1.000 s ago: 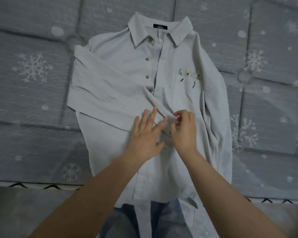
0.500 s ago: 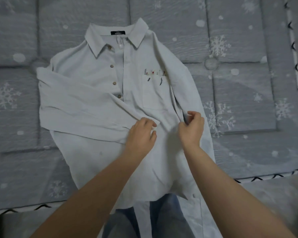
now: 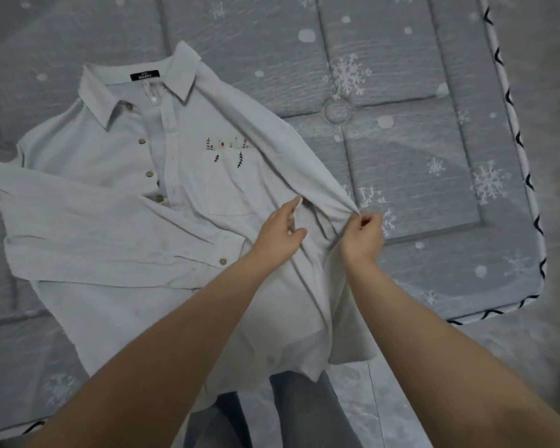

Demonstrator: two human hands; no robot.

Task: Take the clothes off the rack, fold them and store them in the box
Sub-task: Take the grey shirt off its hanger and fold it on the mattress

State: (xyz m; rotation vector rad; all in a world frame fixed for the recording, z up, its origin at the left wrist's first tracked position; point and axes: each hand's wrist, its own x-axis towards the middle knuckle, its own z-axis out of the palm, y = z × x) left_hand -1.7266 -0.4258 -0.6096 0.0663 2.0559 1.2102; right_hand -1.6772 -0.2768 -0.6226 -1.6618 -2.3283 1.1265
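Observation:
A pale grey button-up shirt point(image 3: 104, 286) lies face up on a quilted mat, collar at the far side. One sleeve is folded across its front, cuff button near the middle. Small flowers are embroidered above the chest pocket. My left hand point(image 3: 280, 229) rests on the shirt just below the pocket, fingers reaching under the raised fabric; whether it grips any is unclear. My right hand point(image 3: 364, 234) pinches the other sleeve's outer edge and lifts it off the mat. No rack or box is in view.
The grey quilted mat point(image 3: 417, 156) with white snowflakes has a stitched border along its right and near edges. Bare floor point(image 3: 556, 189) lies beyond it at the right. My knees in blue jeans point(image 3: 301, 412) show under the shirt's hem.
My right hand has moved right and pulled the sleeve edge outward and up. My left hand followed to the right, below the pocket. The view has swung, so the shirt sits further left.

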